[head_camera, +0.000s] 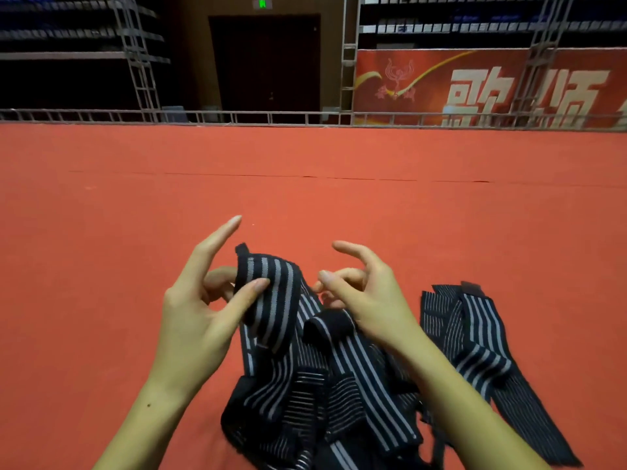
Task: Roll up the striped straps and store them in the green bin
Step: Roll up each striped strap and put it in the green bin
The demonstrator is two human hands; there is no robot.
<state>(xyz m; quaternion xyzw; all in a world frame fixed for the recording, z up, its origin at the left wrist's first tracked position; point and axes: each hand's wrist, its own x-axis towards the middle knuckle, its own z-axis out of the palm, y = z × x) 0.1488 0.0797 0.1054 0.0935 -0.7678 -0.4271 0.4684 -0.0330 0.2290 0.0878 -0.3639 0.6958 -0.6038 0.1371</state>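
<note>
Head view: left hand [193, 320] pinches a striped strap [271, 300]; right hand [366, 293] loosely open.

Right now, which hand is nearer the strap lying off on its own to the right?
Right. The right hand hovers just left of that strap; the left hand is farther left, pinching a strap from the pile.
</note>
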